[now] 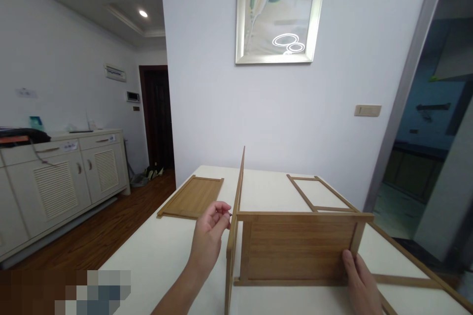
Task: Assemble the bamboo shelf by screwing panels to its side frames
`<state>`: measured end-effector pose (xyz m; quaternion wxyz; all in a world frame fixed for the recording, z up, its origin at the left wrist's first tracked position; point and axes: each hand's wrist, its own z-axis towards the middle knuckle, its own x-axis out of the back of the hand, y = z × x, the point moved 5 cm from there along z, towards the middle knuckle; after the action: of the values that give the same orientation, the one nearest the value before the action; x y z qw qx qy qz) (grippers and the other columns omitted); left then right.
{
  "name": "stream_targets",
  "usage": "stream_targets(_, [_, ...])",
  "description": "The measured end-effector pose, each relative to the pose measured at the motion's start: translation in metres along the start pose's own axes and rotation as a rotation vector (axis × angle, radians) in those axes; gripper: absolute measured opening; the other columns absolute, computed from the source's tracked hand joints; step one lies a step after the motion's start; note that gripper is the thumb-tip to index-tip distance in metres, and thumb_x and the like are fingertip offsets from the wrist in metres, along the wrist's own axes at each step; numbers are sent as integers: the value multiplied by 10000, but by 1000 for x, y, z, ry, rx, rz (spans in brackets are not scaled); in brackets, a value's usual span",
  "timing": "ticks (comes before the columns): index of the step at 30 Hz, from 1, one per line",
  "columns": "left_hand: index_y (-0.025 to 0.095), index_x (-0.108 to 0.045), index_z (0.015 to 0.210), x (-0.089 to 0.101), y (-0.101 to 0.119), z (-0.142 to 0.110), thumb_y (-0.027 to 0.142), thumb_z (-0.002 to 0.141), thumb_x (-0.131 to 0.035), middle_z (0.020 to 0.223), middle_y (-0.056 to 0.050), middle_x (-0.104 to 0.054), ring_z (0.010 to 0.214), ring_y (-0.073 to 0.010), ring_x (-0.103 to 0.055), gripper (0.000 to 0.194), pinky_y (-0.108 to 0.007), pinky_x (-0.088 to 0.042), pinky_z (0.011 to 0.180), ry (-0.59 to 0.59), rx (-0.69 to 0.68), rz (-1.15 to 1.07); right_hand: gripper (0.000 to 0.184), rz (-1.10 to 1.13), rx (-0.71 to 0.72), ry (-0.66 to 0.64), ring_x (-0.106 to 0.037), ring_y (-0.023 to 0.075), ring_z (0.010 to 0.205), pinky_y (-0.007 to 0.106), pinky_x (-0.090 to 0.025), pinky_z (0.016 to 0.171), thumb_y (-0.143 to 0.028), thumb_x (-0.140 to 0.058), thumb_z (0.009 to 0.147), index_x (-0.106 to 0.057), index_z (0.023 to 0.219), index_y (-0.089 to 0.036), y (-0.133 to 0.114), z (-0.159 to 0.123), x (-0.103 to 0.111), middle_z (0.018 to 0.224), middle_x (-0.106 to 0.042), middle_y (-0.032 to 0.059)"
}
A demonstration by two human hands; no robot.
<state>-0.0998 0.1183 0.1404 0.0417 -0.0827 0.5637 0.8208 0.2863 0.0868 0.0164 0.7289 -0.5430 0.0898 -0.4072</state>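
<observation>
My left hand [212, 226] is closed in a pinch on a small dark screw [231, 214], mostly hidden by the fingertips. Its tip points at the outer side of a narrow upright wooden frame [232, 236], seen almost edge-on; whether it has entered the wood I cannot tell. Against the frame's other side stands a brown wooden shelf panel [295, 248] on its long edge, with rails along top and bottom. My right hand [362, 278] grips the panel's right end, thumb on the near face, other fingers behind it.
On the white table [162, 266] another wooden panel [197, 197] lies flat at back left. An open wooden frame [305, 196] lies at back right, and a larger frame [406, 280] extends past the right edge. Behind are a wall and a framed picture [279, 15]; a white cabinet [66, 172] stands left.
</observation>
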Motion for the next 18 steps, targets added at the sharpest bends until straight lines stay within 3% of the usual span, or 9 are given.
stream_targets(6, [186, -631, 851, 2, -2, 0, 425, 800, -617, 731, 8, -572, 670, -133, -524, 245, -236, -443, 638, 22, 12, 57, 474, 16, -4, -4, -524, 235, 754, 345, -418, 693, -724, -448, 766, -420, 726, -252, -2, 0, 0, 669, -525, -6])
stream_targets(18, [179, -584, 729, -2, -8, 2, 482, 823, -596, 671, 12, -550, 638, -130, -490, 318, -227, -405, 597, -70, 50, 119, 488, 19, 0, 8, -495, 228, 741, 350, -398, 690, -742, -441, 764, -404, 729, -256, 1, -1, 0, 671, -495, -14])
